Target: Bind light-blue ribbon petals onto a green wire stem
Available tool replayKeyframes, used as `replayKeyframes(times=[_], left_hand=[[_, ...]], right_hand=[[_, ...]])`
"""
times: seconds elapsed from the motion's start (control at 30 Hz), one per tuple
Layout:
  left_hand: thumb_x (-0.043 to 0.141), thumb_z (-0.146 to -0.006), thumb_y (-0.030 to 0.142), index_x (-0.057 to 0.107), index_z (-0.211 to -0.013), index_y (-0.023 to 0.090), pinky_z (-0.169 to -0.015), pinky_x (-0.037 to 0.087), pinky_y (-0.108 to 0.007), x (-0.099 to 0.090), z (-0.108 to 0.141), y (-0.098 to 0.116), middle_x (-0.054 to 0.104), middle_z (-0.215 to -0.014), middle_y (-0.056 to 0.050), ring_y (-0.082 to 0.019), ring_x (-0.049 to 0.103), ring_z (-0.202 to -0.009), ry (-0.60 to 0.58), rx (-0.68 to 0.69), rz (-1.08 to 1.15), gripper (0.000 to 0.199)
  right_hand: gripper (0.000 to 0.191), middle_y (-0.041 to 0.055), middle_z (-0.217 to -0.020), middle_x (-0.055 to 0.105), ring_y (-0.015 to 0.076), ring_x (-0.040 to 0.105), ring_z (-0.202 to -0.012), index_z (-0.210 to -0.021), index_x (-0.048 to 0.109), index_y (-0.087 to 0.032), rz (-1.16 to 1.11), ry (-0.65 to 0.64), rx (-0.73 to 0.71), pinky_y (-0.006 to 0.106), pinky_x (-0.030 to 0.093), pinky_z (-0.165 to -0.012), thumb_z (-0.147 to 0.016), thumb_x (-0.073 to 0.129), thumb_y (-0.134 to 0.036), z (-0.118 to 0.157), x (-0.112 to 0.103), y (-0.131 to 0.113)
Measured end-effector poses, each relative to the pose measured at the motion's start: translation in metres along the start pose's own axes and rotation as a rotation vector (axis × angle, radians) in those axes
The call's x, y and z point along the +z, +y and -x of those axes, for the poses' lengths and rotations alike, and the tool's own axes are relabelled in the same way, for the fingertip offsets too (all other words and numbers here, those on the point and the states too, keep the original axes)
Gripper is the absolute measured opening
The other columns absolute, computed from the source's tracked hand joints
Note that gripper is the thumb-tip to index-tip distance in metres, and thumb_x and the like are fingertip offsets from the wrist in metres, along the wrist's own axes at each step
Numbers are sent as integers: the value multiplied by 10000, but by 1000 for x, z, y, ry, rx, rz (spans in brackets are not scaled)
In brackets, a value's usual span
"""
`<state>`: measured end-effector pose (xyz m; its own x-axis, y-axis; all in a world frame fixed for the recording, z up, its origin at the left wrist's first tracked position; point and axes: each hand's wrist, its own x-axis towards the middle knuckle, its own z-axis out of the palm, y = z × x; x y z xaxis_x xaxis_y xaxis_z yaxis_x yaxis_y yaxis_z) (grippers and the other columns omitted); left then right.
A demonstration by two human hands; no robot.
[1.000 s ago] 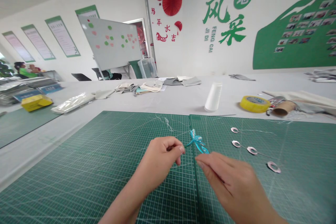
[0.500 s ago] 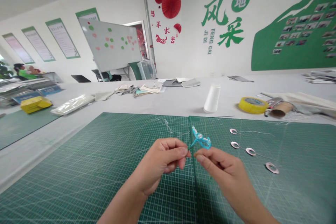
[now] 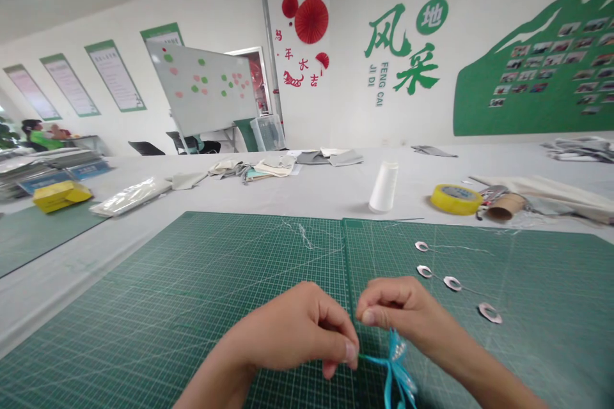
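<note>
Pinching the tail of the turquoise ribbon knot (image 3: 396,364) in your left hand (image 3: 297,329), you have it hanging toward you at the near edge of view, its long axis running near-far. It lies right of that grip, just below your right hand (image 3: 400,307), the closer hand. That hand's fingers curl together, but you cannot tell if they hold anything. The knot looks glossy, beaded and partly cut off. Beyond lie the green cutting mat (image 3: 192,281), small silvery rings (image 3: 424,271) and yellow tape (image 3: 455,199).

Bright, even light; edges bow, and fine detail seems soft.
</note>
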<state>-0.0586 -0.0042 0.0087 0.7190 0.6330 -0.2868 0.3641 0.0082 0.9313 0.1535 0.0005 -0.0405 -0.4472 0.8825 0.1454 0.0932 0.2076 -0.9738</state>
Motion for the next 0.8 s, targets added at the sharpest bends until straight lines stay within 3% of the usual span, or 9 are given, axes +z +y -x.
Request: replayKeyframes(times=[0.1, 0.23, 0.37, 0.43, 0.6, 0.8], left_hand=[[563, -734, 168, 659, -628, 176, -463, 315, -210, 2, -1, 5, 523, -497, 54, -89, 430, -449, 74, -21, -206, 144], [508, -772, 181, 576, -550, 179, -485, 307, -234, 4, -8, 8, 529, -502, 40, -106, 468, -487, 328, 17, -415, 232], [509, -801, 211, 595, -582, 184, -525, 317, -251, 6, -19, 8, 561, -523, 33, -120, 484, -522, 589, 47, -346, 236], [527, -798, 217, 612, -600, 182, -539, 322, -252, 8, -24, 7, 573, -534, 30, -120, 476, -526, 655, 80, -239, 219], [517, -808, 230, 581, -584, 170, -510, 299, -234, 12, -30, 6, 541, -538, 29, -101, 388, -494, 676, 108, -91, 241], [536, -829, 288, 610, -724, 143, -430, 184, -210, 12, -29, 7, 532, -577, 32, -62, 261, -430, 617, 133, 174, 193]], right_hand=[[164, -10, -598, 620, 119, 491, -566, -664, 735, -182, 73, -39, 8, 232, 356, -531, -771, 699, -302, 1, -9, -10], [208, -21, -589, 605, 128, 507, -554, -696, 693, -201, 412, 91, -30, 239, 357, -515, -851, 591, -296, 8, -8, -29], [227, -14, -653, 651, 142, 580, -570, -799, 685, -223, 733, 269, -243, 267, 392, -551, -924, 501, -266, 18, 3, -31], [245, -2, -689, 660, 149, 600, -587, -827, 675, -218, 818, 326, -344, 279, 404, -569, -948, 463, -238, 21, 9, -25], [284, 14, -676, 660, 153, 610, -574, -769, 645, -207, 869, 436, -432, 274, 421, -562, -962, 437, -219, 20, 15, -14], [214, 19, -737, 701, 173, 633, -625, -851, 689, -215, 735, 478, -310, 279, 443, -601, -936, 498, -261, 18, 17, -15]])
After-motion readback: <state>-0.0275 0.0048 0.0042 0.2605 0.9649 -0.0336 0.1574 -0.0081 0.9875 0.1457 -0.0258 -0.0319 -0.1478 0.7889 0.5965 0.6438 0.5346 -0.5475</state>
